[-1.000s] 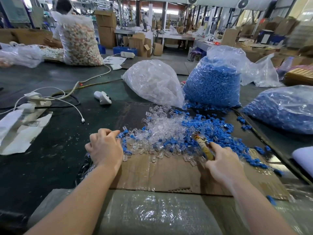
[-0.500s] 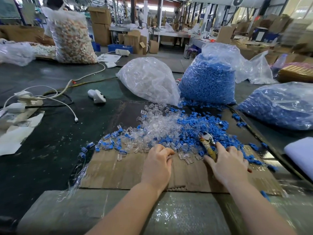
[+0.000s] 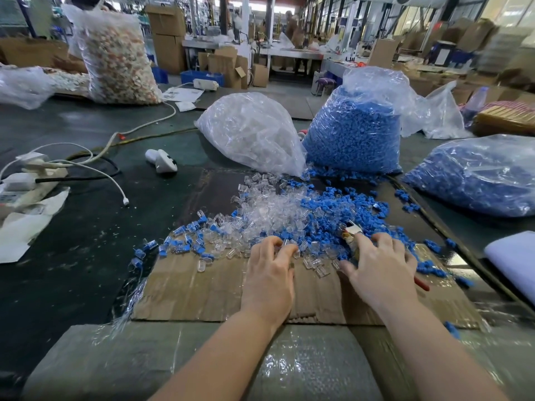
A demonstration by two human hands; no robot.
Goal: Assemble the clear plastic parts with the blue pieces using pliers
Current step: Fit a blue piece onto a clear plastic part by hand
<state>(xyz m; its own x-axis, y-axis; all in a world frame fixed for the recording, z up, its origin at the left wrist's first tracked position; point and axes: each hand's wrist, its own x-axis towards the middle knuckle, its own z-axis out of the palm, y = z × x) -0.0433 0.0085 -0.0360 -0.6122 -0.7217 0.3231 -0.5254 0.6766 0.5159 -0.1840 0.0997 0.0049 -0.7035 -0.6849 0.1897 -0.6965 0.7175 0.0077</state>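
Up close, two bare hands over one flat sheet of cardboard (image 3: 202, 287). Left hand (image 3: 270, 273): fingers curled down into the near edge of the loose clear plastic parts (image 3: 272, 212), fingertips pinching at one or more of them; which one, cannot tell. Right hand (image 3: 379, 270): fingers spread, lying over the pliers (image 3: 351, 231); metal tip shows at the fingertips, a red handle end shows past the hand's right side. Whether it grips the tool or only covers it, cannot tell.

Loose piles: one of clear parts at centre, one of blue pieces (image 3: 327, 209) just right of it, the two mixing where they meet. Scattered along the left near edge, a trail of clear parts with blue already in them (image 3: 185, 244), too many and too small to count.

Bags, counted: one of clear parts (image 3: 254, 131) far centre; two of blue pieces, one upright (image 3: 353, 131) beside it, one lying at far right (image 3: 474, 175); one tall bag of pale mixed pieces (image 3: 115, 59) far left.

Surface: dark green table (image 3: 72, 256), near edge covered in wrinkled clear film. One white handheld device (image 3: 162, 160) and a tangle of white cables (image 3: 72, 160) lie left.

Room: workshop, stacked cardboard boxes (image 3: 168, 33), benches further back.
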